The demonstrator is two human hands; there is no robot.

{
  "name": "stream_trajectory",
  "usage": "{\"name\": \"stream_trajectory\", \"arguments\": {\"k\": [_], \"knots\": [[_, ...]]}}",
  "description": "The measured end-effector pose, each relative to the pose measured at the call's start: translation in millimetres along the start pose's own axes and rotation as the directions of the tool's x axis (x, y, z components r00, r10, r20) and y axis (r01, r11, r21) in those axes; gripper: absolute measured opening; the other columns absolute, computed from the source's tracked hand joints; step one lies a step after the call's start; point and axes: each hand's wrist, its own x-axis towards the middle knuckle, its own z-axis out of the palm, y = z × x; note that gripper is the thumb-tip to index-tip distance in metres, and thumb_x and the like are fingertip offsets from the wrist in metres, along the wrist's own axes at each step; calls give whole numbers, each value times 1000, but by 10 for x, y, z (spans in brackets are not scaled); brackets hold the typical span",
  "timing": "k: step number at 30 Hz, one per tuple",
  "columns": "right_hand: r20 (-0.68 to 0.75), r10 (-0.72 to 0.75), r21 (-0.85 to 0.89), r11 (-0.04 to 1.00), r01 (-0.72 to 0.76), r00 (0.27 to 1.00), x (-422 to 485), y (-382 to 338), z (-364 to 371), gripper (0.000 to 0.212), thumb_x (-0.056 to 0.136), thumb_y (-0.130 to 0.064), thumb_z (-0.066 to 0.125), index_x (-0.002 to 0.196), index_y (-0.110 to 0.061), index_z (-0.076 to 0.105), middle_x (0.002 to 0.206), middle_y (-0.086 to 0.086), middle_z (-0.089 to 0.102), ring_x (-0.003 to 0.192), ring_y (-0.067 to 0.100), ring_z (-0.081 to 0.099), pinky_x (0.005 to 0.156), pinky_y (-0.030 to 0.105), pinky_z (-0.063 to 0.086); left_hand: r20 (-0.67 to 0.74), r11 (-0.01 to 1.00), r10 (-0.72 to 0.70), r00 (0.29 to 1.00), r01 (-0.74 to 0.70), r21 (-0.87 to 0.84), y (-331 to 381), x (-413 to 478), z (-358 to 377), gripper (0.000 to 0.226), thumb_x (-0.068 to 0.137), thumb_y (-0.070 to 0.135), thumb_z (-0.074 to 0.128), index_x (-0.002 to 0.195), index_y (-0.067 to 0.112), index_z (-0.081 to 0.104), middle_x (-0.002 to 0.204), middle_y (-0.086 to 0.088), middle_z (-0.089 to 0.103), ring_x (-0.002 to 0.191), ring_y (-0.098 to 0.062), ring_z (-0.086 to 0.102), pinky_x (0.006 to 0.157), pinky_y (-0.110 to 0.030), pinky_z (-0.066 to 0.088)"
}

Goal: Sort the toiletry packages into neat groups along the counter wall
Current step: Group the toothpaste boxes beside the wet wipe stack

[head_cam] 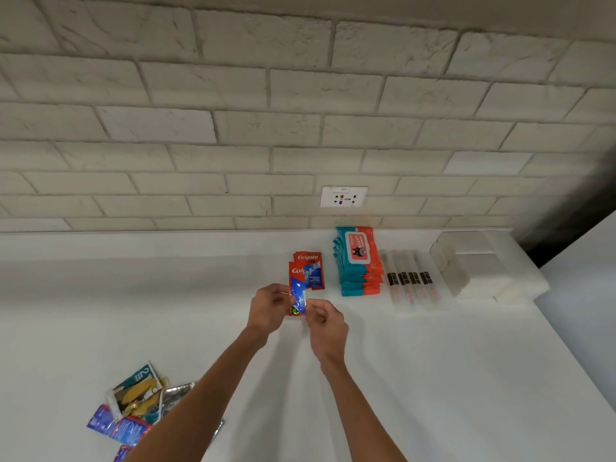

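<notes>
A small blue and red toothpaste sachet (297, 299) hangs upright between both hands above the white counter (433, 361). My left hand (266, 310) pinches its left edge and my right hand (325, 323) pinches its lower right edge. Just behind it lie red Colgate sachets (308, 266), overlapping near the wall. To their right sits a stack of teal and orange wet-wipe packs (358, 261), then a row of clear wrapped toothbrushes (411, 281). A loose pile of mixed sachets (136, 408) lies at the lower left, partly hidden by my left forearm.
White boxes (473, 265) stand at the counter's far right by its edge. A wall socket (344, 196) is set in the pale brick wall (233, 128) above the wipes. The counter's right edge runs diagonally past the boxes.
</notes>
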Motion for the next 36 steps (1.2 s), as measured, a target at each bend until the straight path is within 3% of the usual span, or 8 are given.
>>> {"name": "stream_trajectory", "arguments": {"k": [2,5,8,10,16,19,32,36], "knots": [[43,-94,-281,954,102,995,56,172,-64,11,105,-26,65,113,-28,73,110,-12,76,101,7,71,95,32,60,-47,999,-12,999,14,46,56,88,49,16,91,5,72,103,16,70,98,-6,78,90,-22,76,78,-39,63],[171,-148,-668,710,225,974,57,520,-199,37,112,-40,45,145,-30,58,150,-8,59,140,11,51,121,32,41,-86,991,-5,996,16,132,146,252,88,20,92,2,64,105,15,71,96,-6,76,85,-23,72,64,-25,53],[303,-203,-760,539,364,931,-14,738,-375,51,114,-43,26,164,-32,34,173,-11,26,162,11,16,134,39,15,-96,975,-2,995,23,221,220,462,149,26,93,3,60,114,9,73,102,-9,76,86,-22,70,59,-21,49],[338,-221,-773,489,404,915,-55,785,-422,55,113,-45,18,167,-34,23,176,-12,14,164,11,4,134,43,10,-103,964,-13,995,39,263,260,596,199,25,95,4,60,117,7,73,108,-10,74,92,-22,69,64,-24,52],[332,-280,-773,466,430,901,-32,814,-410,55,113,-45,19,166,-34,27,176,-10,20,164,14,12,133,44,14,-97,947,-91,991,116,299,256,921,353,10,97,6,63,102,7,71,111,-16,73,93,-24,68,73,-33,58],[325,-307,-771,461,439,894,-5,839,-404,54,113,-45,21,165,-33,29,175,-10,23,163,15,15,132,43,14,-86,930,-112,990,135,341,212,1011,414,18,99,10,66,112,0,71,114,-17,72,96,-24,67,78,-35,59],[326,-300,-767,471,436,897,18,855,-380,54,112,-46,24,164,-34,32,175,-11,24,163,13,14,131,41,8,-122,884,-80,989,127,449,125,1237,530,14,98,12,69,101,-2,71,105,-15,72,86,-20,65,57,-25,51],[325,-301,-766,472,436,897,18,856,-384,54,112,-46,24,165,-34,31,175,-11,23,163,12,13,134,43,13,-134,867,-83,987,138,478,56,1324,540,13,96,10,69,102,-1,70,103,-15,72,85,-23,67,62,-33,58]]}}
